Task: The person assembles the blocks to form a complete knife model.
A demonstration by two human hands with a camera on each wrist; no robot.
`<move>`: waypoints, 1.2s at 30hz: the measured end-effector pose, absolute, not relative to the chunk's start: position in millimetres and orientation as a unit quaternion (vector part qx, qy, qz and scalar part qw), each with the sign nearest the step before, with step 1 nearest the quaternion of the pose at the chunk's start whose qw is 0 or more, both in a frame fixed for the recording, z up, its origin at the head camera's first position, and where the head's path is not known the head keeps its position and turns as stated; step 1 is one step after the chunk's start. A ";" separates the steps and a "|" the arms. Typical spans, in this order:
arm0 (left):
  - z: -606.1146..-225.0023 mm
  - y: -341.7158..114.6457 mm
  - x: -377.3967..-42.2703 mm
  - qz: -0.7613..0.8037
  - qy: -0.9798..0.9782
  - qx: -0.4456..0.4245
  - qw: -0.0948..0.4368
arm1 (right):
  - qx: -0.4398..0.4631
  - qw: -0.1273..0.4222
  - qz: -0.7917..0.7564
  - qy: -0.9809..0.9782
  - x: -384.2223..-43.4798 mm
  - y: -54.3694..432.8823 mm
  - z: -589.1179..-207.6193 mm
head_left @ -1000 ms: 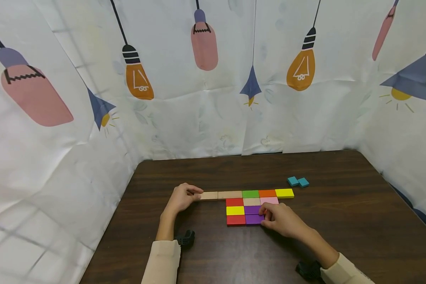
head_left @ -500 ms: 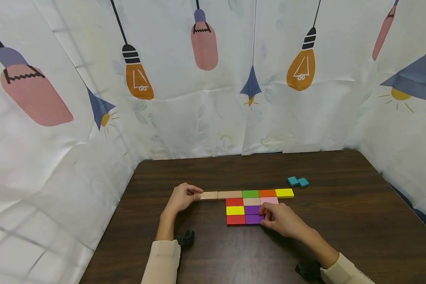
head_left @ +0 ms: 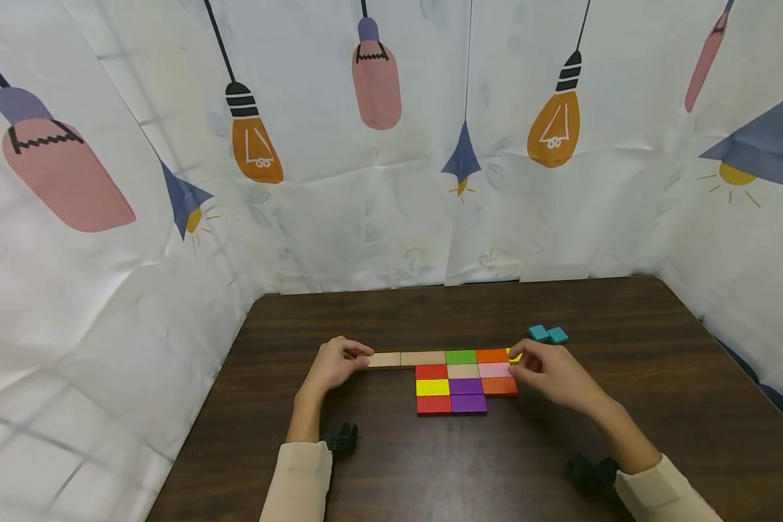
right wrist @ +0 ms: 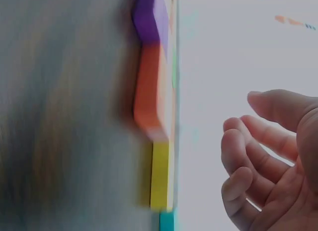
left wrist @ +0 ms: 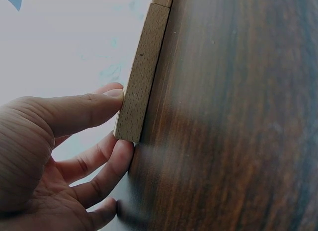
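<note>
My left hand (head_left: 336,362) pinches the left end of a plain wooden block (head_left: 385,359). In the left wrist view its thumb lies along that wooden block (left wrist: 141,72), with a fingertip against the end face. The block is the leftmost in a row running right through a second wooden block (head_left: 423,358), a green (head_left: 460,357), an orange (head_left: 491,355) and a yellow one, partly hidden. My right hand (head_left: 557,373) hovers by the row's right end. The right wrist view shows its fingers loosely bent around nothing, beside an orange block (right wrist: 149,92) and a yellow block (right wrist: 160,176).
Below the row, red (head_left: 431,372), pink (head_left: 495,370), yellow (head_left: 433,388) and purple blocks (head_left: 467,404) sit edge to edge with others. Two teal blocks (head_left: 548,334) lie behind on the dark wooden table (head_left: 391,471). A printed white curtain (head_left: 391,217) surrounds it.
My right hand has come off the lower right of the block layout and moved right and farther back, uncovering an orange block and partly covering the yellow one. The left hand has stayed put.
</note>
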State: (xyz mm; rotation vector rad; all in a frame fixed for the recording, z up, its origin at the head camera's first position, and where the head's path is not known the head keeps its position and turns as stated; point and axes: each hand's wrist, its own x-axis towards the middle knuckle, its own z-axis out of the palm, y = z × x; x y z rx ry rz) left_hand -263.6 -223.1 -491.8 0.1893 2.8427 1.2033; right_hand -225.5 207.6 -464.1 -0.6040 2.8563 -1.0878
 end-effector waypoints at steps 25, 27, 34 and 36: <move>-492.6 -224.1 -264.8 0.389 0.919 0.058 0.024 | -0.087 0.038 -0.375 0.922 -266.9 295.4 -493.1; -492.3 -223.9 -264.3 0.392 0.918 0.055 0.026 | -0.087 0.051 -0.381 0.919 -270.2 296.8 -492.2; -491.4 -222.7 -261.8 0.397 0.916 0.053 0.036 | -0.090 0.095 -0.392 0.910 -283.7 302.4 -492.0; -490.8 -222.6 -261.7 0.397 0.916 0.049 0.034 | -0.093 0.099 -0.391 0.910 -286.5 302.6 -492.4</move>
